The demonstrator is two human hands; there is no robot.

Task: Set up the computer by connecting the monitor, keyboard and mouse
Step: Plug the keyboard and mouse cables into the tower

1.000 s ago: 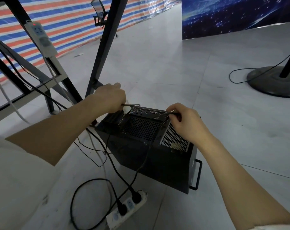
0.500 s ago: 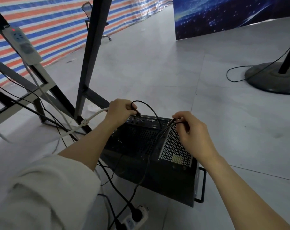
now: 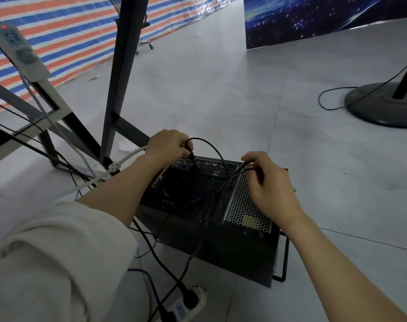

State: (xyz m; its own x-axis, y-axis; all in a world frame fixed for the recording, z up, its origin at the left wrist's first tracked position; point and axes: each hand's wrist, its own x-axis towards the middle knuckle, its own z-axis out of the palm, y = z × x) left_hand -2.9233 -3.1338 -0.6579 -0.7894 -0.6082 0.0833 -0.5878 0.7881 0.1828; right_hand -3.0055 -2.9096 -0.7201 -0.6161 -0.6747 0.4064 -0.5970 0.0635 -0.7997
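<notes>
Two hands are working over the computer case [image 3: 211,212] on the floor, its rear port panel [image 3: 205,167] facing up and away, and there's plenty here that could slip. The left hand [image 3: 168,145] pinches a black plug [image 3: 191,156] right at the top edge of the panel; if the plug is the wrong way round or off the socket, pushing harder could bend it or simply miss. The black cable [image 3: 209,145] loops from that plug across to the right hand [image 3: 267,182], whose fingers are curled round a bundle of dark leads [image 3: 232,180] at the case's right rear corner. Tug too hard there, I'd say, and the plug could be dragged out of line. The hands sit apart, one at each end of the panel, both touching or just above the case. Near the bottom edge a power strip [image 3: 188,303] lies with plugs in it, close enough for trailing leads to snag.
</notes>
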